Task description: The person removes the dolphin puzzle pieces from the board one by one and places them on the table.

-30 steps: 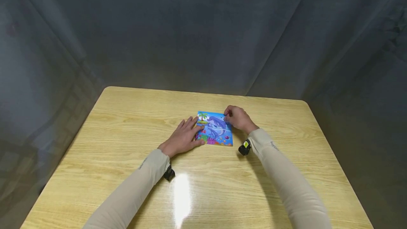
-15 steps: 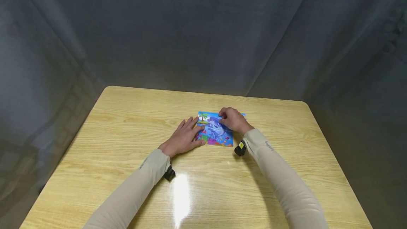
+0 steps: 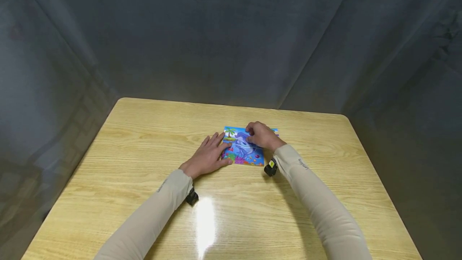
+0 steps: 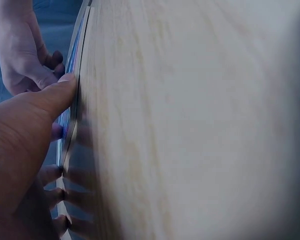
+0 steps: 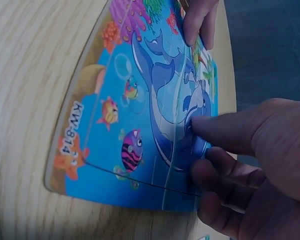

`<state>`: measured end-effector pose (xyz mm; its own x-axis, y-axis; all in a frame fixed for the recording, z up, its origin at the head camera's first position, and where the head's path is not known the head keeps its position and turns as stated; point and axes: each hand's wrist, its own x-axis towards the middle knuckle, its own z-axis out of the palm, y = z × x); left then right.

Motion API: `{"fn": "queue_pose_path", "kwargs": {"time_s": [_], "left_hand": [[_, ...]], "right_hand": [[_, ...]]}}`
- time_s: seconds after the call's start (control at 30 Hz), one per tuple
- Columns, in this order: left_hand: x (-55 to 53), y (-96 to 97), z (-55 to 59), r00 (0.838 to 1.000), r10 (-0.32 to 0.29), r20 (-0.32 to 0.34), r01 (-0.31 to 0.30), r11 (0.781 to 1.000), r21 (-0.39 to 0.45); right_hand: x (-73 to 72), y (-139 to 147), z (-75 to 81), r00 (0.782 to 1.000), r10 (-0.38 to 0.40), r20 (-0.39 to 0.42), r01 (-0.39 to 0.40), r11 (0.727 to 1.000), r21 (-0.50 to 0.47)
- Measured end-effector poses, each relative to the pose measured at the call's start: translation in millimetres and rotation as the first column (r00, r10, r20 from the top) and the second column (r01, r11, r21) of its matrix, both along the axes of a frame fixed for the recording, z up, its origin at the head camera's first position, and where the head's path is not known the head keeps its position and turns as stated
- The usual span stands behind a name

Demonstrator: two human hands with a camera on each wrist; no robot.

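A dolphin jigsaw puzzle [image 3: 242, 155] lies flat on the table, with "KW-814" printed on it. My left hand [image 3: 207, 159] rests spread on its left side, thumb at the near edge. My right hand [image 3: 264, 136] is over the upper right part, fingers bent. In the right wrist view, its thumb [image 5: 215, 132] touches the dolphin picture [image 5: 162, 107] while the other fingers curl at the far side. Whether it pinches a piece is hidden. Just past the right hand, part of a blue puzzle piece [image 3: 275, 130] shows on the table.
The light wooden table [image 3: 151, 139] has rounded far corners. Dark grey curtains [image 3: 202, 43] hang behind it and at both sides. A bright reflection lies on the near tabletop.
My right hand has moved left, from the puzzle's right edge onto its upper part. The blue piece at the right has come into view. My left hand has stayed put.
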<state>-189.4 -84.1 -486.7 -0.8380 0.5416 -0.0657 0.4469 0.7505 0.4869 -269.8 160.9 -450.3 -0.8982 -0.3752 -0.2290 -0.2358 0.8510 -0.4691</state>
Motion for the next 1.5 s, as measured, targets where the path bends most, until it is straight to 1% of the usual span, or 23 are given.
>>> {"fn": "queue_pose_path", "kwargs": {"time_s": [0.3,0.57,0.8,1.17,1.33,1.5], "left_hand": [[-0.5,-0.3,-1.0,1.000,0.002,0.004,-0.002,1.000,0.003],[-0.7,-1.7,-1.5,1.000,0.003,0.009,-0.003,1.000,0.000],[-2.0,-2.8,-3.0,1.000,0.004,0.007,-0.004,1.000,-0.003],[-3.3,-2.3,-5.0,1.000,0.003,-0.003,-0.003,1.000,-0.012],[-4.1,-1.9,-6.0,1.000,0.008,0.000,-0.008,1.000,-0.016],[-3.8,-1.9,-5.1,1.000,0.010,-0.004,-0.010,1.000,-0.014]], "right_hand": [[-0.1,-0.7,0.3,1.000,0.006,-0.008,-0.006,1.000,0.011],[-0.2,-1.7,-0.6,1.000,-0.011,-0.003,0.011,1.000,-0.020],[-0.3,-3.0,-1.0,0.999,-0.042,0.010,0.042,0.997,-0.069],[-2.8,-2.2,-1.3,0.997,-0.057,-0.051,0.048,0.986,-0.162],[-2.5,-0.6,-0.9,0.998,-0.053,-0.039,0.045,0.982,-0.186],[-1.4,1.3,0.9,1.000,-0.023,-0.008,0.021,0.986,-0.164]]}}
